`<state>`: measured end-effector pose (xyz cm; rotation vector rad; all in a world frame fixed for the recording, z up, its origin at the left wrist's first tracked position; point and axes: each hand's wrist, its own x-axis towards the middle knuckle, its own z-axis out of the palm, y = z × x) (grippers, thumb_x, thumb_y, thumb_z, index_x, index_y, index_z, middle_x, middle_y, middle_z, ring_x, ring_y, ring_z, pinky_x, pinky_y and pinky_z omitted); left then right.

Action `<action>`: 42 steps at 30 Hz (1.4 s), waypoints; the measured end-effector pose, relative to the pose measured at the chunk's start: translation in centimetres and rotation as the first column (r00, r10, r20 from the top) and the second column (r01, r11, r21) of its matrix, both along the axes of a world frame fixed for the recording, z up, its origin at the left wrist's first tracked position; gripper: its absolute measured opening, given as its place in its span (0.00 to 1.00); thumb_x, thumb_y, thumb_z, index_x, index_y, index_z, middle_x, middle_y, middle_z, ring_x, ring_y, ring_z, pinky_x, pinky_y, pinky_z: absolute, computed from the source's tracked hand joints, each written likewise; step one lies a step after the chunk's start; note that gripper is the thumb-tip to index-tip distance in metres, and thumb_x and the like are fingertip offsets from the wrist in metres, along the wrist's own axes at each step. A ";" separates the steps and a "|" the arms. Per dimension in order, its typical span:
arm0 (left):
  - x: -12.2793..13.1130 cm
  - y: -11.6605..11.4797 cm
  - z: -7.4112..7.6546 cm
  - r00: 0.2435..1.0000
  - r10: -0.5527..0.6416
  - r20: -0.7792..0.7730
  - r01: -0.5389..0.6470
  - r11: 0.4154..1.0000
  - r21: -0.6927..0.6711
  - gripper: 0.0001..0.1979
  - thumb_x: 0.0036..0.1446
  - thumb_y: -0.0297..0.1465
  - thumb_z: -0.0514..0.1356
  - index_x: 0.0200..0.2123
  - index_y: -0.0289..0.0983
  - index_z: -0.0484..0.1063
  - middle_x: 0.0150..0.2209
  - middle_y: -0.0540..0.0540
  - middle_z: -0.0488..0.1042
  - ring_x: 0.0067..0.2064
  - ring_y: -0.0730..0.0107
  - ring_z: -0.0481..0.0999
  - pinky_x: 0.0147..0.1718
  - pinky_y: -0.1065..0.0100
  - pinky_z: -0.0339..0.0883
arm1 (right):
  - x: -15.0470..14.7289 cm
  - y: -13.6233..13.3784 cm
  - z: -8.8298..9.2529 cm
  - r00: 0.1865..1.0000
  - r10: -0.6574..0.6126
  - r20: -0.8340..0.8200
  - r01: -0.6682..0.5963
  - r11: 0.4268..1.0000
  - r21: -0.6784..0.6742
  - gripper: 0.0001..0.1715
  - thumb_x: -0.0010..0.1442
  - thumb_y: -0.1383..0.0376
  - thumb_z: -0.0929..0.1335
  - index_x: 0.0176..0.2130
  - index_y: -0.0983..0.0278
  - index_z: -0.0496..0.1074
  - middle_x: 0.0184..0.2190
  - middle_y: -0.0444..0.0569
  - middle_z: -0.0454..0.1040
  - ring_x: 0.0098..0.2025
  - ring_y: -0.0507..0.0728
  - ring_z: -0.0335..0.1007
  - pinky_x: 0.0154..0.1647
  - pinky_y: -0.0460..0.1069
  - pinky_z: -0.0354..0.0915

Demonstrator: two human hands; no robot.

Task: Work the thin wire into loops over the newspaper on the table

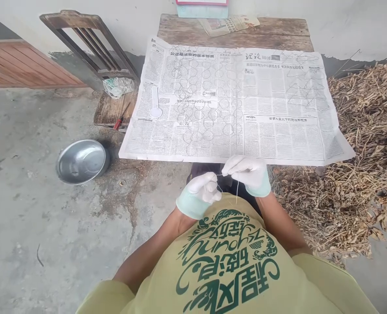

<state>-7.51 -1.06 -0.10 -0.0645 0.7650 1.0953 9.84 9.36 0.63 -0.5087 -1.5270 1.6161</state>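
Observation:
My left hand [203, 190], in a white glove with a pale green cuff, is closed on a thin pale wire or thread [237, 192]. My right hand [244, 169], gloved the same way, pinches the strand a short way to the right. A bit of it stretches between my fingertips, and a loose end hangs below my right hand. Both hands are in front of my body, just below the near edge of a spread newspaper [278, 144]. Many thin looped, wire-like strands [193, 78] lie on that newspaper, some twisted into rows of rings.
The newspaper covers a wooden table [278, 32]. A white, round-ended flat piece [155, 104] lies on it. To the left are a wooden chair [110, 107], a plastic bag [118, 87], a red-handled screwdriver [119, 120] and a metal basin [82, 161]. Dry plant stalks [370, 144] heap at right.

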 end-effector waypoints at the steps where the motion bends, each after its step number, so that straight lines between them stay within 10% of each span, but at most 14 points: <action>1: 0.1 0.0 0.1 1.000 -0.005 -0.023 0.005 1.000 0.000 0.13 0.61 0.33 0.68 0.27 0.36 0.71 0.19 0.55 0.71 0.16 0.78 0.70 0.22 0.71 0.70 | 0.0 0.0 0.1 1.000 0.009 -0.001 -0.009 1.000 -0.006 0.06 0.61 0.66 0.76 0.33 0.55 0.85 0.35 0.48 0.84 0.39 0.61 0.81 0.42 0.61 0.79; 11: 0.5 0.1 1.7 0.975 0.060 -0.213 -0.049 0.997 0.056 0.14 0.58 0.36 0.71 0.26 0.35 0.73 0.18 0.54 0.72 0.18 0.74 0.72 0.25 0.69 0.73 | 0.6 -0.3 1.5 0.989 -0.065 0.136 0.050 0.993 0.107 0.09 0.68 0.63 0.72 0.40 0.53 0.87 0.44 0.47 0.84 0.47 0.62 0.81 0.53 0.62 0.77; 18: 0.7 0.6 1.7 0.911 0.178 -0.371 -0.149 0.983 0.105 0.14 0.58 0.38 0.72 0.31 0.34 0.75 0.18 0.50 0.76 0.22 0.67 0.79 0.25 0.70 0.74 | 1.2 -0.3 0.0 0.994 0.053 0.100 -0.034 0.984 -0.177 0.36 0.71 0.37 0.61 0.54 0.59 0.81 0.55 0.56 0.81 0.52 0.64 0.81 0.51 0.60 0.77; 21: 0.7 0.9 1.5 0.913 0.197 -0.358 -0.185 0.980 0.070 0.15 0.57 0.38 0.73 0.33 0.34 0.74 0.22 0.49 0.79 0.23 0.68 0.81 0.25 0.71 0.74 | 1.2 -1.8 0.0 0.963 0.024 0.269 0.040 0.972 -0.231 0.28 0.73 0.44 0.65 0.54 0.61 0.79 0.44 0.53 0.85 0.40 0.60 0.83 0.44 0.55 0.78; 27: 0.0 0.8 0.4 0.956 0.040 -0.290 -0.016 0.996 0.085 0.18 0.54 0.42 0.75 0.31 0.34 0.76 0.22 0.48 0.80 0.23 0.66 0.81 0.26 0.67 0.77 | 0.8 -3.0 1.9 0.776 -0.066 0.627 0.196 0.970 -0.141 0.21 0.74 0.58 0.63 0.52 0.61 0.82 0.20 0.41 0.75 0.22 0.53 0.70 0.31 0.50 0.73; 33: -0.6 0.9 -1.3 0.930 -0.098 -0.353 0.201 0.943 0.265 0.24 0.52 0.50 0.74 0.22 0.35 0.76 0.17 0.47 0.76 0.23 0.67 0.80 0.31 0.67 0.78 | 1.0 -2.2 1.7 0.731 -0.185 0.657 0.173 0.981 0.083 0.18 0.70 0.61 0.65 0.49 0.57 0.85 0.50 0.46 0.84 0.52 0.59 0.82 0.62 0.55 0.73; 42: -1.2 1.4 -2.3 0.900 -0.227 -0.371 0.372 0.843 0.387 0.26 0.54 0.52 0.72 0.19 0.39 0.72 0.13 0.49 0.70 0.24 0.65 0.79 0.32 0.66 0.76 | 1.7 -1.7 1.1 0.774 -0.101 0.625 -0.034 0.979 0.200 0.21 0.73 0.62 0.63 0.52 0.59 0.84 0.53 0.46 0.84 0.58 0.59 0.80 0.67 0.55 0.71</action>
